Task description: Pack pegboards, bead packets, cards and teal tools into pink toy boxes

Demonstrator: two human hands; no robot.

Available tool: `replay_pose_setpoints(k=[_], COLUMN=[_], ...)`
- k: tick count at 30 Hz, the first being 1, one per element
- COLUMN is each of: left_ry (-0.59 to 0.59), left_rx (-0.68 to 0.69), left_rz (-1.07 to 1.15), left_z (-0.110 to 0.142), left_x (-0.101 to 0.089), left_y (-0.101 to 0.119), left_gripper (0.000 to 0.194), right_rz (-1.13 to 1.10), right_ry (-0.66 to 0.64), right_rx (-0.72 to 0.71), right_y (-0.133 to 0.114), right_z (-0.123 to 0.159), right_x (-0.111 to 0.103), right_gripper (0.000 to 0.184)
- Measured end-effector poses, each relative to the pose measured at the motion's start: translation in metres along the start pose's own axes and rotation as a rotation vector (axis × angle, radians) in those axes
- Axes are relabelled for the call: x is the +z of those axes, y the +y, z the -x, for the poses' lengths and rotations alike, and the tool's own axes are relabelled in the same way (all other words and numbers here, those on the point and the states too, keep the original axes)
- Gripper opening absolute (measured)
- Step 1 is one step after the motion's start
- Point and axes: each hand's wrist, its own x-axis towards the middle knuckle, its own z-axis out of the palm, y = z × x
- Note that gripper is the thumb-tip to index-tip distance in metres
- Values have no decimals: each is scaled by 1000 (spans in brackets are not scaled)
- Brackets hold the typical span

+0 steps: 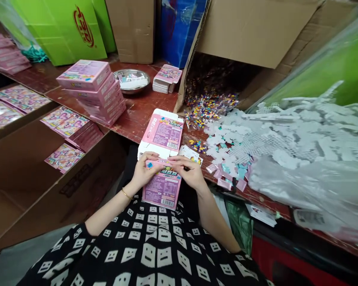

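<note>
In the head view, a pink and purple printed box [161,188] stands against my body at the table's front edge. My left hand [145,171] grips its upper left edge, thumb on the printed face. At the upper right edge, my right hand [188,171] pinches the same box with bent fingers. Just beyond lies another pink box [164,133] with white flaps facing me; whether it is flat or folded up I cannot tell. White printed cards [191,155] lie right of my right hand.
Left stand stacked pink boxes [104,99] and a carton [77,174] holding more. Behind are a metal bowl [133,81] and a pile of box blanks [166,79]. Bags of coloured beads [211,107] spill from a carton. White pegboard pieces [271,135] heap up right.
</note>
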Motion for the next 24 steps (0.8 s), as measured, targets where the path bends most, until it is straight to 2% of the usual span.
replay_pose_setpoints(k=[3,4,5,7,8,9,11,12,14,15,16,17,19,20,21,22,24], left_ry=[-17,1,51,241,341,409,412,365,269,221,145,24,-325,-485,-591,-642,-623], left_rx=[40,83,141,283,335,356,343,343,427,520,623,710,809,819,808,794,776], left_rz=[7,8,14,79,140,203,226,142,-170,-324,-438,-504,-489,-439,-385,-331,-248], left_z=[4,3,2,-2,-5,-7,-10,-10,-7,-4,-1,2,7,9,10,11,12], left_x=[-1,-4,-8,-19,-25,-30,-39,-41,-41,-40,-36,-32,-21,-15,-9,-4,2], left_y=[1,5,11,25,32,37,43,44,44,44,44,44,45,46,47,47,47], left_gripper=[36,34,32,31,31,32,33,37,58,69,73,71,49,38,34,35,36], right_rz=[114,147,164,138,101,59,-18,-55,-143,-196,-257,-319,-431,-472,-497,-504,-456], right_ry=[-45,-39,-27,-15,-23,-36,9,78,180,149,41,-136,-480,-580,-616,-607,-503], right_rx=[-86,-95,-91,-50,-19,11,49,60,73,86,106,133,182,213,245,277,316], right_y=[-5,-8,-11,-16,-17,-18,-18,-19,-23,-26,-30,-35,-44,-47,-48,-49,-43], right_z=[13,19,24,37,44,50,60,63,66,66,65,63,57,54,51,48,42], right_x=[1,1,1,-2,-5,-8,-17,-23,-32,-34,-34,-32,-20,-12,-7,-3,-10], right_gripper=[21,33,54,97,104,97,58,45,45,48,52,53,52,51,50,50,50])
